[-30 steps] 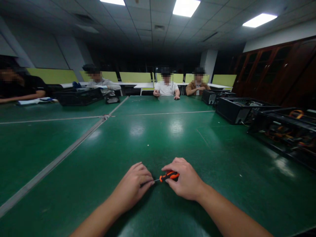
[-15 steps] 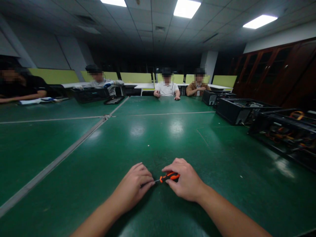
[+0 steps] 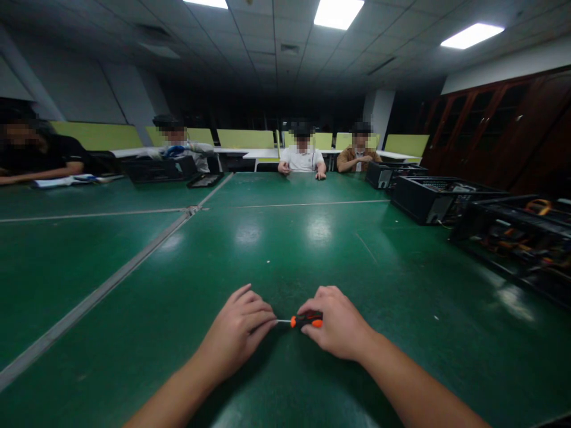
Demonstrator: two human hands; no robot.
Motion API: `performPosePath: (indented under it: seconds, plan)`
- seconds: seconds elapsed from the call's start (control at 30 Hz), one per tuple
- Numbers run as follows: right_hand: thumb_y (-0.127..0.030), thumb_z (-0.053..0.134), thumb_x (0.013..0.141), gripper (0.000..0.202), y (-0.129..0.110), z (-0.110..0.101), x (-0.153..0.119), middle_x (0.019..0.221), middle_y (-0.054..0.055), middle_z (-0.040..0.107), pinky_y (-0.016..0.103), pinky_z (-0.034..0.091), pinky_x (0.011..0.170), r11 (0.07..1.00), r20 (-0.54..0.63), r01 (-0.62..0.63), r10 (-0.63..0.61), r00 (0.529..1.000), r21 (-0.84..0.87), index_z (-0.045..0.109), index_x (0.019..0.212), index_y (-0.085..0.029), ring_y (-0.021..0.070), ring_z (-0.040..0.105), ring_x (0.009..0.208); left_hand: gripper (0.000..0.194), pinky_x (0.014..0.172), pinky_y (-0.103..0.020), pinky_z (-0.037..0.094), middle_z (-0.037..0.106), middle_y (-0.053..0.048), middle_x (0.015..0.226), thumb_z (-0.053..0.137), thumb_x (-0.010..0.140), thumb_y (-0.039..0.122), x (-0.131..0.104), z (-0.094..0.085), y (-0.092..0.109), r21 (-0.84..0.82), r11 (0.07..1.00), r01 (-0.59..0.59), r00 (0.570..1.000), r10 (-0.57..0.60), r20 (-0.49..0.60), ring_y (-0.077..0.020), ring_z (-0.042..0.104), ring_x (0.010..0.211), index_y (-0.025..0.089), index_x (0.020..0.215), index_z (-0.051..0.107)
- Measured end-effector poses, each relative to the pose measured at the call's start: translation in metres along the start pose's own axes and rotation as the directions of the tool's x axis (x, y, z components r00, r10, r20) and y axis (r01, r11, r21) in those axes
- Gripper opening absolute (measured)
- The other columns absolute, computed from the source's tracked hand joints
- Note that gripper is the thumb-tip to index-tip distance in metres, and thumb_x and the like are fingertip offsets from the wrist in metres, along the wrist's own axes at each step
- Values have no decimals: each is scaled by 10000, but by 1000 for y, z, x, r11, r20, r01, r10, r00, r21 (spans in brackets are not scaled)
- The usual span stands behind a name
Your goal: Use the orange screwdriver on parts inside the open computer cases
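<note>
An orange and black screwdriver [image 3: 307,320] lies level just above the green tabletop [image 3: 285,249], its thin metal shaft pointing left. My right hand [image 3: 339,324] is closed round the handle, thumb below and fingers above. The fingertips of my left hand [image 3: 243,327] pinch the shaft near its end, so the tip is hidden. The index finger of the left hand is raised a little. Both hands are low over the near middle of the table.
Open black computer cases [image 3: 422,201] stand along the right side. Another black case [image 3: 158,169] is at the far left, near papers [image 3: 62,181]. Several people sit at the far edge. A grey seam [image 3: 102,291] crosses the table on the left.
The screwdriver has turned slightly in my hands and its shaft now lies more level, with more of it showing. My left index finger has lifted. A person at the far left has moved their arms.
</note>
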State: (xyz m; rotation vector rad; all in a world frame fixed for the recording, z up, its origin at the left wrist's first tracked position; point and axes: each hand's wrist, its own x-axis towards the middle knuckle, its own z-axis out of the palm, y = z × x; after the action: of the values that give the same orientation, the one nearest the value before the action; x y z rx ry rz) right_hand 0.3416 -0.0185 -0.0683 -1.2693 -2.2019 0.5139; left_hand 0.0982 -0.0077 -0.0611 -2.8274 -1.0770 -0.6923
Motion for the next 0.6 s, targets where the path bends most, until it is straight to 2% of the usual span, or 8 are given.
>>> performPosePath:
  seconds: [0.1, 0.3, 0.47, 0.6]
  plan:
    - [-253, 781, 736, 230, 0, -2, 1, 833, 21, 698, 316, 435, 817, 999, 75, -23, 25, 997, -26, 773, 964, -280, 203, 609, 849, 170, 1126, -479, 310, 739, 30, 880, 585, 941, 266, 0, -2, -1, 38, 999, -37, 999, 38, -35, -159, 617, 853, 297, 923, 750]
    - [-251, 768, 744, 249, 2, 0, 2, 849, 22, 709, 308, 436, 835, 999, 75, -27, 29, 997, -29, 766, 992, -270, 199, 615, 865, 163, 1128, -484, 317, 744, 31, 884, 594, 936, 255, -1, 1, -2, 62, 997, -54, 998, 56, -31, -158, 617, 858, 296, 927, 752]
    - [-234, 769, 740, 255, 4, 3, 2, 848, 30, 699, 326, 443, 844, 999, 57, -3, 5, 998, -35, 762, 993, -264, 206, 610, 861, 164, 1132, -503, 305, 751, 18, 906, 589, 938, 257, -2, -1, -4, 67, 996, -53, 998, 54, -17, -168, 617, 878, 289, 942, 750]
    - [-206, 757, 749, 263, 3, -1, 0, 874, 42, 673, 345, 436, 883, 999, -14, 23, -23, 1000, -30, 754, 1008, -249, 212, 589, 895, 158, 1134, -498, 302, 745, 23, 886, 595, 931, 253, 1, -1, 0, 8, 1000, -16, 998, 16, 53, -165, 627, 869, 290, 923, 748]
